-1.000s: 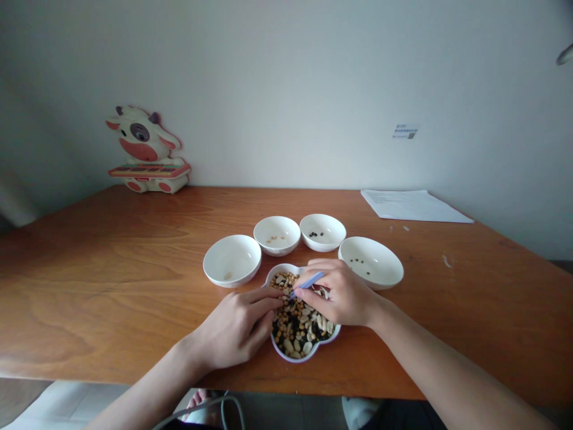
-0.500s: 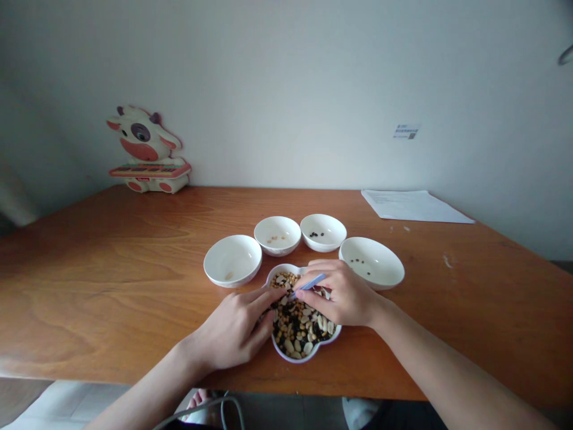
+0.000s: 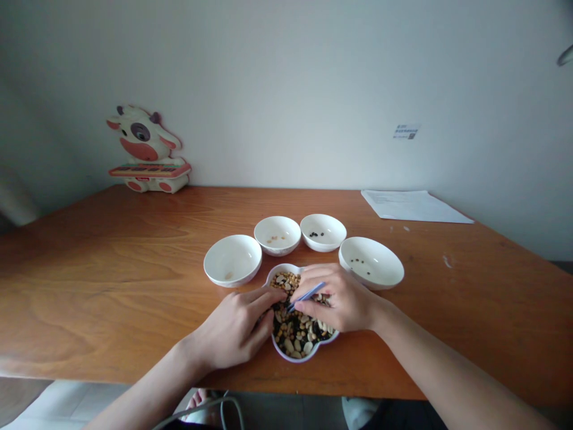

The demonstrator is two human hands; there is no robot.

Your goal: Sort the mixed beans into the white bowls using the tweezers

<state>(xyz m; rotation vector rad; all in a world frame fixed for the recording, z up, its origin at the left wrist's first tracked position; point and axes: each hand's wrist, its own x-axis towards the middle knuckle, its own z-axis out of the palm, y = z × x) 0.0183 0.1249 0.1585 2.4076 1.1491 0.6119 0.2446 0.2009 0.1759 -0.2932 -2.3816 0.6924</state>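
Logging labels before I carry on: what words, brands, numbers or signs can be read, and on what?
No text can be read clearly.
Wall label: lines of print and a dark square code, too blurred.
Papers: faint print, too small.
Red badge on the cow toy: possible lettering, too small.

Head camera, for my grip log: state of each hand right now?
Left hand: partly over the tray; whether it is gripping cannot be told.
Right hand: closed, holding a purple tweezers-like tool.
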